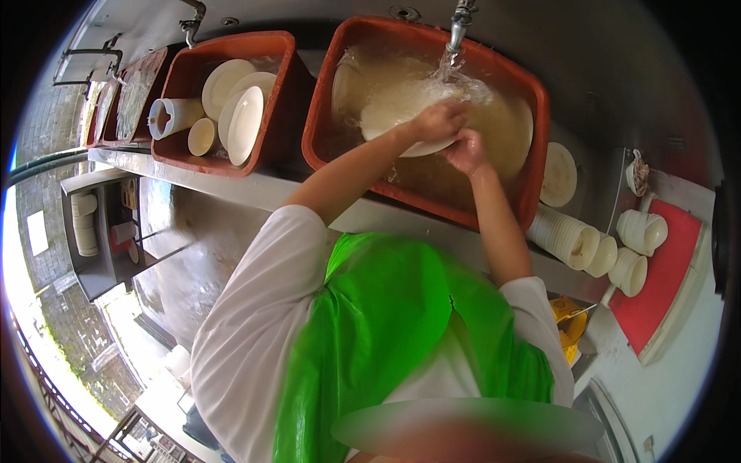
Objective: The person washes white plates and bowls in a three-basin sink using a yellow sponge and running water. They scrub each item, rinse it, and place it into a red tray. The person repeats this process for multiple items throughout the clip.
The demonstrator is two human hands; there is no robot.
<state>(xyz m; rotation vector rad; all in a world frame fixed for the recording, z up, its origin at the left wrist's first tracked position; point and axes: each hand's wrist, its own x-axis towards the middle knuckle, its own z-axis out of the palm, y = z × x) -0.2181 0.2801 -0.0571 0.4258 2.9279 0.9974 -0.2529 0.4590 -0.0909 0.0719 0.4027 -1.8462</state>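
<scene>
A white plate [382,116] lies partly under cloudy water in a large orange-red tub [312,116]. Water runs from a metal tap [458,31] and splashes just beyond my hands. My left hand [440,121] is closed over the plate, its fingers curled; whatever it may hold is hidden. At the plate's near right edge, my right hand [467,153] is closed with thumb and fingers at the rim. Another pale round dish, mostly underwater, shows along the tub's right side.
To the left, a second orange-red tub [289,100] holds several plates [245,126], a cup [202,136] and a white pitcher [176,117]. Stacked bowls [563,235] and a plate [557,174] stand on the right, near a red board [656,278]. The metal counter edge [262,189] runs before me.
</scene>
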